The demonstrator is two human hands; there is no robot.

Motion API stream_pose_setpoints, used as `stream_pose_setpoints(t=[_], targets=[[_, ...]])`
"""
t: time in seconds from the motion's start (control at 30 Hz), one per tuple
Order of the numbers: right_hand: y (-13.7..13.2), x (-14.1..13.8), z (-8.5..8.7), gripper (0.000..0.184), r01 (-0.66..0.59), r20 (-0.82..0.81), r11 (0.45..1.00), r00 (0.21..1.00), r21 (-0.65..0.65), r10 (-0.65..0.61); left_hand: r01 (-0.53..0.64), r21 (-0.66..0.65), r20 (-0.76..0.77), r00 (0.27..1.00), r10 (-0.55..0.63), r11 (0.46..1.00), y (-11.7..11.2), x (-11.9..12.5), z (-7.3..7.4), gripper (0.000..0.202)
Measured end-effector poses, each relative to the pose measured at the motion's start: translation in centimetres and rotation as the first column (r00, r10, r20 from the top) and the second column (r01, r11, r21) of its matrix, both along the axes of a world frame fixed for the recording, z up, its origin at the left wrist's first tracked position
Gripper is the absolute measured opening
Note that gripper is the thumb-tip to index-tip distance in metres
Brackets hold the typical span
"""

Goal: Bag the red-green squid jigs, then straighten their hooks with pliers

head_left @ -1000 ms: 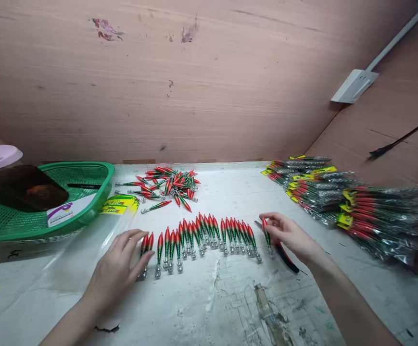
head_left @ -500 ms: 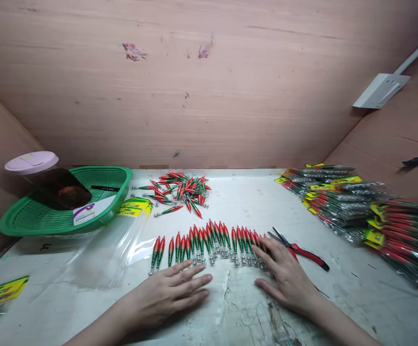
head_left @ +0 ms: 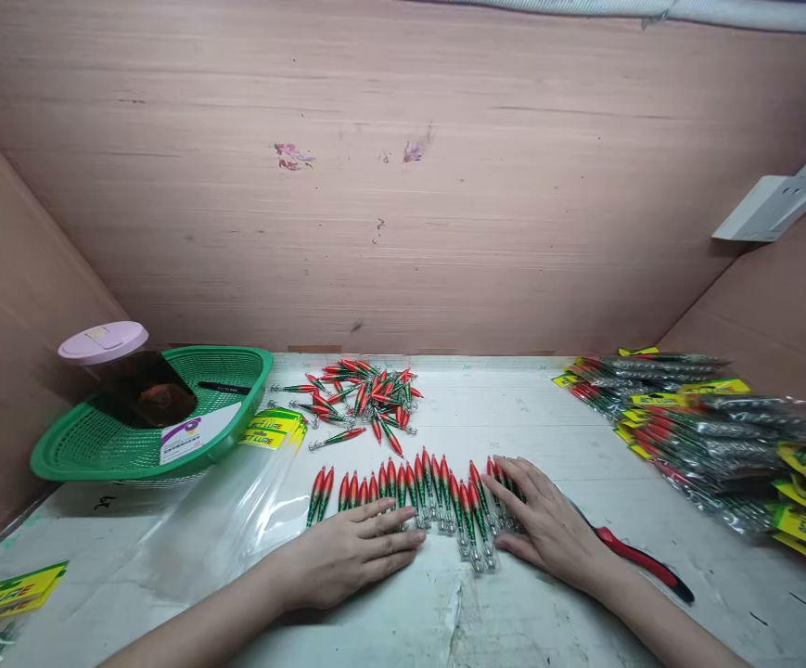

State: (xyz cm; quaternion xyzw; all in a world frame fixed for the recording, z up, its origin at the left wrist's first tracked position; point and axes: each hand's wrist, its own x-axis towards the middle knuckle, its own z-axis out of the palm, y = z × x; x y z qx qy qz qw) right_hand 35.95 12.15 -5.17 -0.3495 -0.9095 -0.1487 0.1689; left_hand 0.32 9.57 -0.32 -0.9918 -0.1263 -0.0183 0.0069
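A row of red and green fishing lures [head_left: 437,482] with metal hooks lies side by side across the table in front of me. My left hand [head_left: 357,552] rests flat over the hook ends at the row's left part, fingers stretched to the right. At the right end, my right hand [head_left: 538,520] lies over the last lures, its fingers spread and touching them. Several lures in the middle sit lower than their neighbours. Both palms hide some of the hooks. Behind the row is a loose pile of the same lures [head_left: 375,399].
Pliers with red handles [head_left: 643,561] lie partly under my right forearm. Packed lures [head_left: 695,427] are heaped at the right. A green basket [head_left: 260,371] holding a lidded cup [head_left: 142,380] stands left, beside clear bags [head_left: 228,510] with yellow headers. Another lure packet [head_left: 13,594] is at lower left.
The camera view has shifted, so everything appears lower and further right. My right hand has come closer to the row's end, and some right-hand lures have slid towards me, bunching together.
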Motion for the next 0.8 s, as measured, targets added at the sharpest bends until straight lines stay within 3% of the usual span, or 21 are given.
stream_pose_setpoints(t=[0.2, 0.33, 0.53, 0.67, 0.8], targets=[[-1.9, -0.5, 1.7, 0.075, -0.103, 0.014, 0.994, 0.994, -0.035, 0.104, 0.021, 0.068, 0.072, 0.997, -0.026, 0.997, -0.6, 1.0, 0.5, 0.04], [-2.9, -2.3, 2.0, 0.071, -0.124, -0.032, 0.99, 0.992, 0.065, 0.126, 0.043, 0.037, 0.114, 0.992, -0.047, 0.998, -1.2, 3.5, 0.3, 0.041], [-1.3, -3.4, 1.7, 0.051, -0.164, -0.05, 0.97, 0.983, 0.177, 0.175, 0.0, 0.023, 0.077, 0.997, -0.002, 1.0, 1.1, 5.3, -0.6, 0.05], [-0.8, -2.9, 2.1, 0.055, -0.127, -0.053, 0.982, 0.989, 0.139, 0.136, -0.036, 0.084, 0.107, 0.994, 0.027, 0.996, 1.3, 5.0, -0.7, 0.048], [-1.4, -2.5, 2.7, 0.056, -0.04, -0.064, 0.996, 0.997, 0.076, 0.045, 0.01, 0.068, 0.16, 0.987, -0.021, 0.998, -1.2, 5.7, -0.4, 0.041]])
